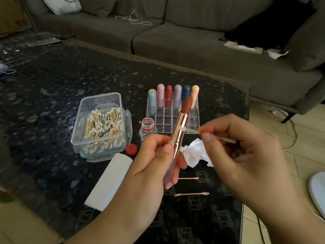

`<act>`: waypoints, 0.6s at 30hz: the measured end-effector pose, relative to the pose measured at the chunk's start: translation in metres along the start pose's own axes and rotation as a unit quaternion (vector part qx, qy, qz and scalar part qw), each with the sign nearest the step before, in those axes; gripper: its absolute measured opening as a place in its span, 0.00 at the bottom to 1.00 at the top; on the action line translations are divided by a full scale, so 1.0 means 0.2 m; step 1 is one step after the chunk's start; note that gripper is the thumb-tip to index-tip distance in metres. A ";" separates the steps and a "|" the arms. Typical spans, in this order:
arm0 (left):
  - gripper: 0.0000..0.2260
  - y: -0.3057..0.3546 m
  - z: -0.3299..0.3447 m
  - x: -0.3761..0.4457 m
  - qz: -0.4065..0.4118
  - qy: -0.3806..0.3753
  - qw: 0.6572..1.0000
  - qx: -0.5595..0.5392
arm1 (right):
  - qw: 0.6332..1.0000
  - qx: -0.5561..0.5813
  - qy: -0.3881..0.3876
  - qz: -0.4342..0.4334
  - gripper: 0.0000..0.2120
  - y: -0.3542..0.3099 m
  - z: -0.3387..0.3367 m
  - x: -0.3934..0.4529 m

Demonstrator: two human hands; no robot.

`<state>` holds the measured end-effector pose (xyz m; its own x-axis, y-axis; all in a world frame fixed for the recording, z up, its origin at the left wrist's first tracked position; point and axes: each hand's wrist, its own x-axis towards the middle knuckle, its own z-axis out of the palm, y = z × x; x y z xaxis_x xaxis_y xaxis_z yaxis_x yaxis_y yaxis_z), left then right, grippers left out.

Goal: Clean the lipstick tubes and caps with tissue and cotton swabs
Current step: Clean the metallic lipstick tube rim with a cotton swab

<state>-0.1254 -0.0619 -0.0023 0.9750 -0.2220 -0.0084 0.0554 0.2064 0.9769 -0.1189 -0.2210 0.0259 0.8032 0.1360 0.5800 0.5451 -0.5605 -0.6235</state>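
Head view: the lipstick tube (179, 132) is uncapped, with a shiny rose-gold barrel, a pale lilac base low in the palm, and a brick-red bullet fully wound out. Its long axis runs steeply, tilted a little right of upright, bullet end pointing up and away toward the clear organiser (173, 118) behind it. It is held in the air above the dark patterned surface (52, 88), in front of the crumpled stained tissue (194, 152). The left hand (154, 166) has its grip closed around the tube's lower half, thumb on the barrel. The right hand (246, 148) pinches a cotton swab (218, 137), lying nearly level, its blurred tip touching the barrel's right side.
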 end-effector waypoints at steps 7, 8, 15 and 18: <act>0.12 -0.02 0.02 0.01 0.019 0.019 0.999 0.037 | 1.000 0.000 -0.018 -0.002 0.05 0.00 0.00 0.00; 0.12 -0.02 0.02 0.01 0.018 0.024 0.999 0.042 | 1.000 -0.003 -0.009 -0.002 0.05 0.00 0.00 0.00; 0.18 -0.02 0.02 0.00 0.036 0.065 0.990 0.121 | 1.000 -0.023 -0.012 0.003 0.02 0.00 0.01 0.00; 0.16 -0.03 0.01 0.00 0.046 0.074 0.985 0.152 | 1.000 -0.031 0.002 -0.001 0.03 0.00 0.01 0.00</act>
<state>-0.1255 -0.0658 -0.0068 0.9948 -0.0691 0.0748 -0.0803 -0.0795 0.9936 -0.1183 -0.2186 0.0252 0.8011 0.1350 0.5832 0.5309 -0.6101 -0.5881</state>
